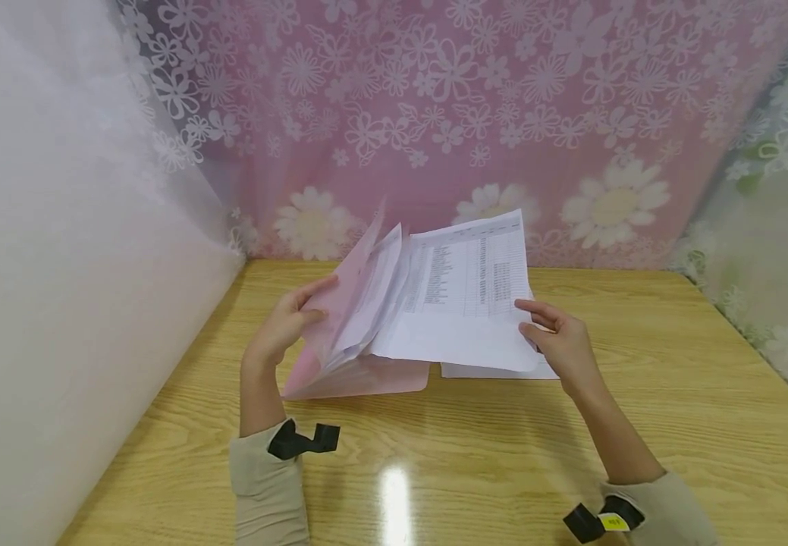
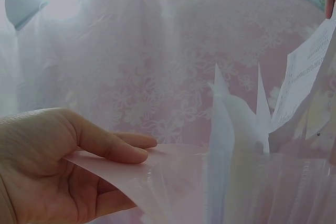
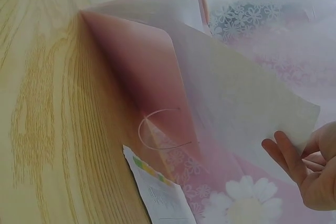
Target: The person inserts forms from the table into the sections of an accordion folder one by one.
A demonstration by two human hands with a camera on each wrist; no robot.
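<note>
A pink folder [image 1: 366,378] with clear inner sleeves stands spread open above the wooden table. Its front cover is pinched between the thumb and fingers of my left hand [image 1: 277,326]. On the other side, my right hand [image 1: 564,341] pinches the right edge of a white printed sheet [image 1: 458,334] bearing a table of text. The sheet's left edge lies against the sleeves; whether it is inside one I cannot tell. More papers [image 2: 223,135] stick up from the sleeves in the left wrist view. A thin elastic loop [image 3: 139,129] hangs from the folder's pink back cover [image 3: 136,51].
Below the raised sheet, other white paper [image 1: 492,372] lies on the table [image 1: 434,455]; the right wrist view shows a white paper [image 3: 160,195] with a coloured strip. Pink floral curtain [image 1: 434,114] hangs behind, and a white one [image 1: 93,227] at left.
</note>
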